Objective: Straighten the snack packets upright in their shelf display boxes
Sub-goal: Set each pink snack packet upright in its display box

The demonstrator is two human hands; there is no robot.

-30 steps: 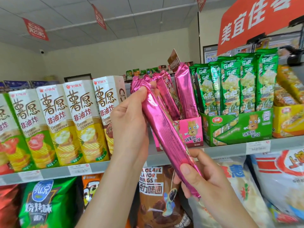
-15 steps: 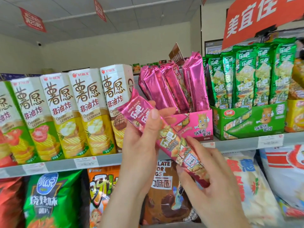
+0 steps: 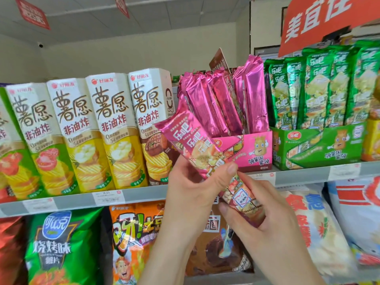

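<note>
Two hands are all there is of the person, both bare: the left hand (image 3: 191, 194) and the right hand (image 3: 265, 219). The left forearm (image 3: 164, 262) and the right forearm (image 3: 298, 268) are bare too, right down to the edge of view. The fingers are slim and smooth. The nails are cut short and rounded, and the left thumbnail (image 3: 232, 166) has a faint natural shine.

1. Grey shelf (image 3: 144, 195) runs straight across, price tags (image 3: 108, 197) clipped along its front edge.
2. Tall chip boxes (image 3: 115, 128) stand upright in a row on the left.
3. Pink display box (image 3: 253, 150) next, green display box (image 3: 320, 145) just beside it, yellow box (image 3: 372, 140) far right.
</note>
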